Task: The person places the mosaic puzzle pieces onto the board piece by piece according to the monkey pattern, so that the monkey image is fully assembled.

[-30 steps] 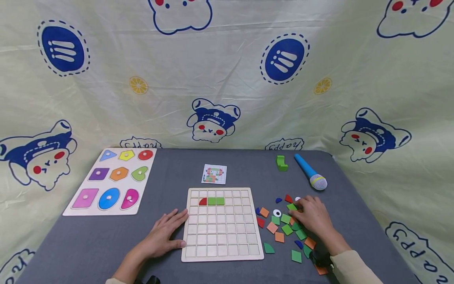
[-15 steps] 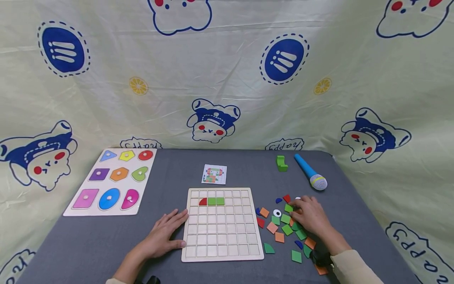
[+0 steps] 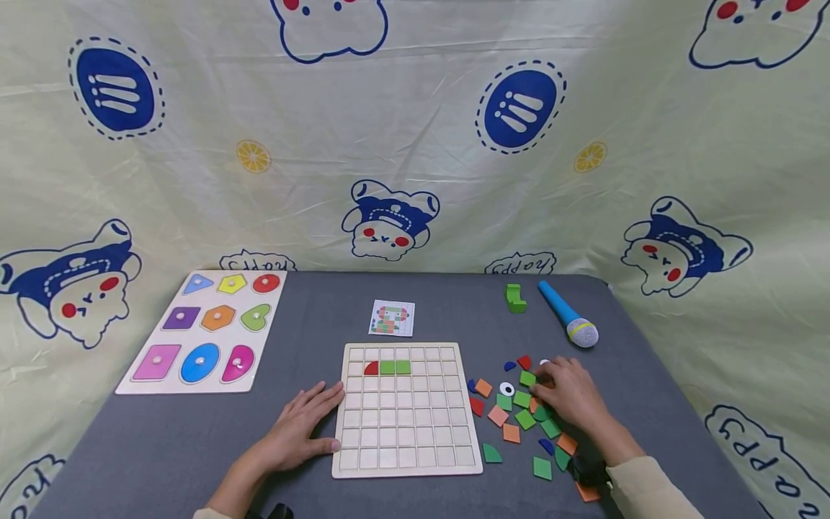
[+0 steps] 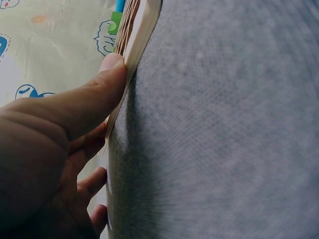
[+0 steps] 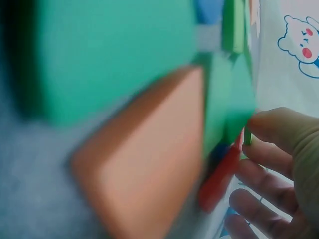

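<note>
My left hand [image 3: 301,425] rests at the left edge of the pale gridded board [image 3: 369,478], fingers extended. In the left wrist view the thumb [image 4: 102,92] presses against the board's rim [image 4: 142,37]. A red quarter-round tile [image 3: 371,369] and two green square tiles [image 3: 395,367] lie in one upper row of the grid. Over the loose tiles right of the board, my right hand [image 3: 573,393] pinches the edge of a green square tile [image 3: 527,378] between thumb and forefinger. In the right wrist view only a thin green sliver [image 5: 247,137] of it shows.
Several loose green, orange, red and blue tiles surround the right hand, with a white ring [image 3: 506,389] among them. A pattern card [image 3: 392,318] lies behind the board. A shape puzzle [image 3: 194,335] is far left; a green block [image 3: 515,298] and toy microphone [image 3: 567,313] are back right.
The green square tile at the right fingertips has shifted slightly left and turned, and the red tile beside it has shifted a little. The left hand and board have not moved.
</note>
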